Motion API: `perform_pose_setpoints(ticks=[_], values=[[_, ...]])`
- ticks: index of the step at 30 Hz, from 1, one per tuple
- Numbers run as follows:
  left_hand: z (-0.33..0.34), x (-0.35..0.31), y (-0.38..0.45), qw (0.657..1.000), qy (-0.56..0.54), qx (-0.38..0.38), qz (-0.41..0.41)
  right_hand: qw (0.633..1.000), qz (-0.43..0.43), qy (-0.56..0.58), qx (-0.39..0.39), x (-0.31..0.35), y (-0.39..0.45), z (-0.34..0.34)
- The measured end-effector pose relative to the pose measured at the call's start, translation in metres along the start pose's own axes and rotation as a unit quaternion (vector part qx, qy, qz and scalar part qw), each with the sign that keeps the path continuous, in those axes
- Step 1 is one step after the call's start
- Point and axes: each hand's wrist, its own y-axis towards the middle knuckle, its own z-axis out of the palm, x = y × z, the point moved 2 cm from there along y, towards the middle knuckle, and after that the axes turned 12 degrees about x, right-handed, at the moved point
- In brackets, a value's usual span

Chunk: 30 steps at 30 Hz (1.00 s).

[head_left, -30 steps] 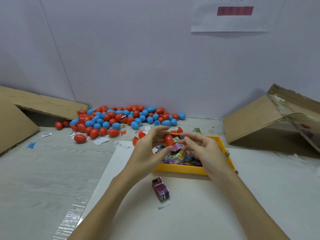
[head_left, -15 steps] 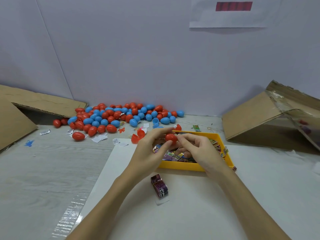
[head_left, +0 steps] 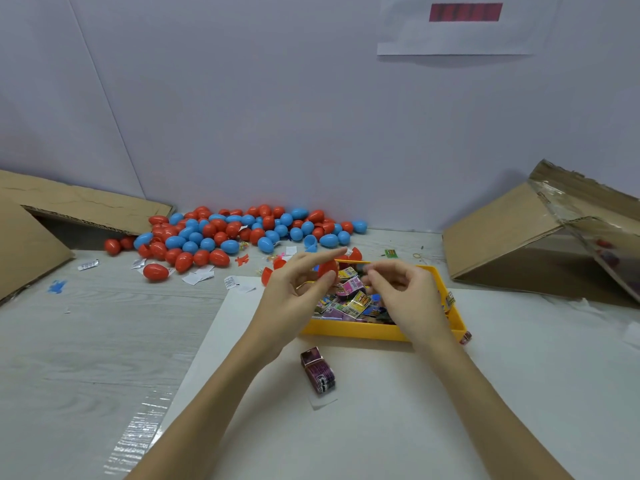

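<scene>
My left hand (head_left: pixel 298 292) holds a red plastic egg (head_left: pixel 327 268) between thumb and fingers, above the left end of a yellow tray (head_left: pixel 353 331). The tray is full of small colourful printed packets (head_left: pixel 353 299). My right hand (head_left: pixel 405 292) hovers over the tray just right of the egg, its fingertips curled together; whether they pinch something is hidden by blur. A small purple packet (head_left: pixel 318 370) lies on the white sheet (head_left: pixel 381 410) in front of the tray.
A heap of red and blue plastic eggs (head_left: pixel 228 233) lies against the back wall, with loose egg halves (head_left: pixel 273 268) and paper slips (head_left: pixel 197 277) beside it. Cardboard boxes lie tipped at the left (head_left: pixel 41 230) and right (head_left: pixel 540 237).
My right hand has come off the red egg and drawn slightly right. The egg stays in my left hand, which has shifted a little to the left.
</scene>
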Motion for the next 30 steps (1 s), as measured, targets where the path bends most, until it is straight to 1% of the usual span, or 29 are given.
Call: perform_pose_setpoints(ticks=[1, 2, 3, 4, 6, 9, 12, 15, 17, 20, 25, 28, 30], values=[[0.0, 0.0, 0.0, 1.0, 0.0, 0.0, -0.01, 0.996, 0.014, -0.083, -0.031, -0.002, -0.001, -0.001], [0.0, 0.001, -0.001, 1.0, 0.004, -0.002, -0.021, 0.986, 0.029, -0.16, -0.035, -0.004, -0.002, 0.0], [0.0, 0.001, -0.001, 0.999, 0.011, -0.004, -0.03, 0.976, 0.046, -0.213, -0.021, -0.006, -0.002, 0.003], [0.0, 0.002, -0.001, 0.999, 0.019, -0.007, -0.036, 0.967, 0.067, -0.244, -0.001, -0.008, -0.001, 0.006], [0.0, 0.003, -0.001, 0.998, 0.038, -0.008, -0.04, 0.958, 0.106, -0.264, 0.019, -0.007, 0.001, 0.008], [0.001, 0.004, -0.001, 0.998, 0.063, -0.007, -0.03, 0.956, 0.129, -0.263, 0.027, -0.007, 0.006, 0.007], [0.002, 0.006, 0.0, 0.995, 0.094, -0.007, -0.039, 0.96, 0.111, -0.257, 0.028, -0.01, 0.006, 0.006], [0.004, 0.007, 0.0, 0.991, 0.119, -0.006, -0.06, 0.975, 0.083, -0.206, 0.017, -0.011, 0.006, 0.001], [0.004, 0.006, 0.0, 0.994, 0.09, -0.006, -0.057, 0.983, 0.065, -0.173, 0.008, -0.01, 0.004, -0.002], [0.0, 0.005, 0.0, 0.998, 0.039, -0.001, -0.05, 0.987, 0.052, -0.155, -0.001, -0.007, 0.0, -0.001], [0.001, 0.006, -0.001, 0.998, -0.011, 0.025, -0.063, 0.984, 0.022, -0.173, -0.026, -0.004, -0.002, 0.001], [0.003, 0.005, -0.001, 0.998, 0.006, 0.027, -0.057, 0.987, 0.003, -0.16, -0.029, -0.001, -0.004, 0.001], [0.005, 0.006, -0.001, 0.998, 0.021, 0.029, -0.054, 0.993, -0.011, -0.116, -0.028, 0.003, -0.004, 0.002]])
